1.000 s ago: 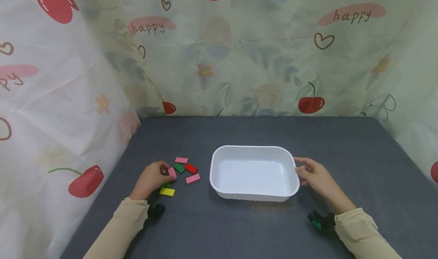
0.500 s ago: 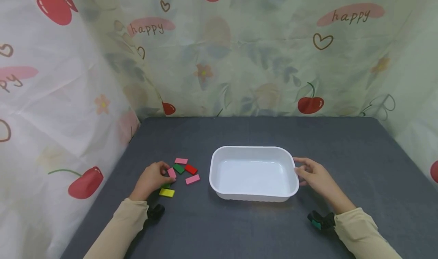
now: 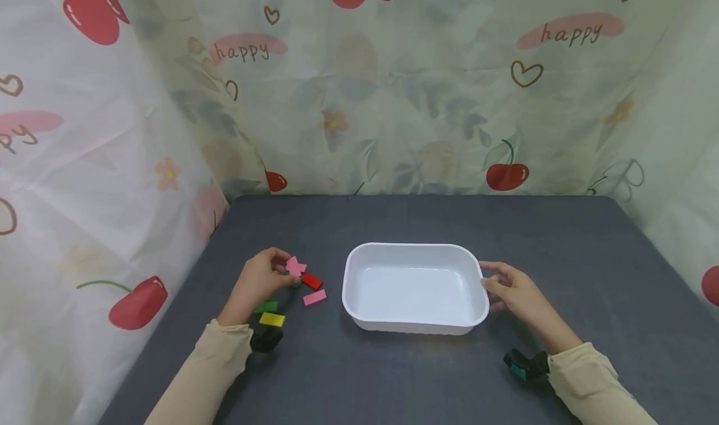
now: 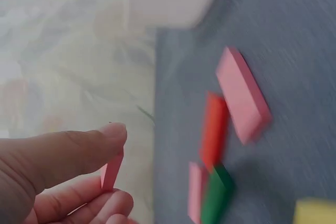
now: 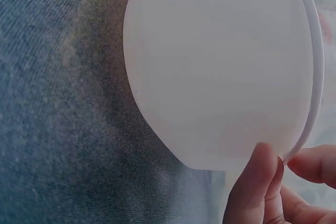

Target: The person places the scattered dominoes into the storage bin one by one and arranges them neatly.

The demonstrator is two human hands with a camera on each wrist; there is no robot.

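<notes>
Where left hand (image 3: 260, 279) pinches, block (image 4: 112, 171) hangs.

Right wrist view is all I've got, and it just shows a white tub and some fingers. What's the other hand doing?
Observer: The left hand is pinching a pink block between its thumb and fingers.
Operator: Ooh! Is there a yellow one anywhere?
Observer: Yes, in the head view a yellow block lies on the table, close to a green block.
</notes>
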